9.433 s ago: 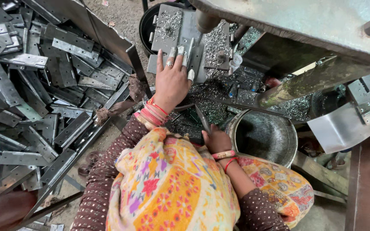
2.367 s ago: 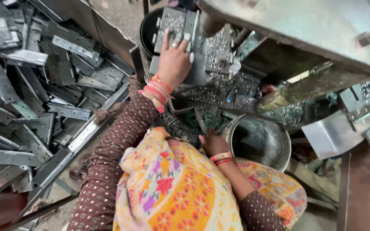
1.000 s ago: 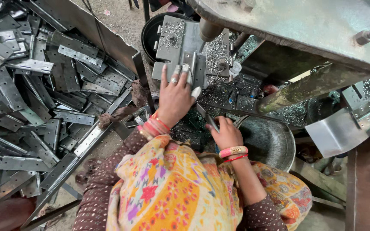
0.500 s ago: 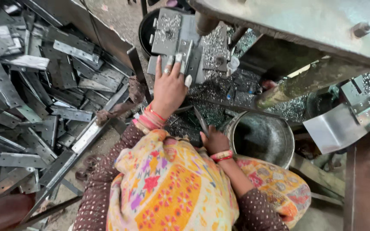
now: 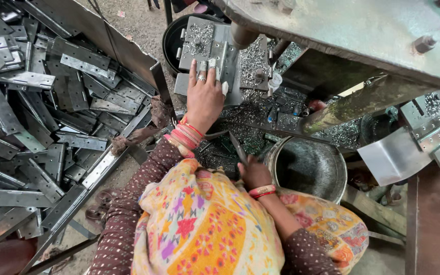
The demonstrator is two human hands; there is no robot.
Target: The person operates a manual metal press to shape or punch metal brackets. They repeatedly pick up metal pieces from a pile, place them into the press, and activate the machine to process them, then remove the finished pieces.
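Left hand (image 5: 204, 97) flat, fingers spread, pressing a grey hinge plate (image 5: 199, 43) on the press bed, among metal shavings (image 5: 253, 56). Right hand (image 5: 254, 172) lower down, beside a round metal tub (image 5: 309, 165), seemingly closed on a thin dark rod (image 5: 237, 146), though hard to tell. Heap of hinges (image 5: 42, 117) to the left. Green machine frame (image 5: 362, 25) overhead.

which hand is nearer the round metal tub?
Right. The right hand sits just beside the rim of the round metal tub, on its left in the picture. The left hand is farther off, pressed on the metal hinge plate under the press.
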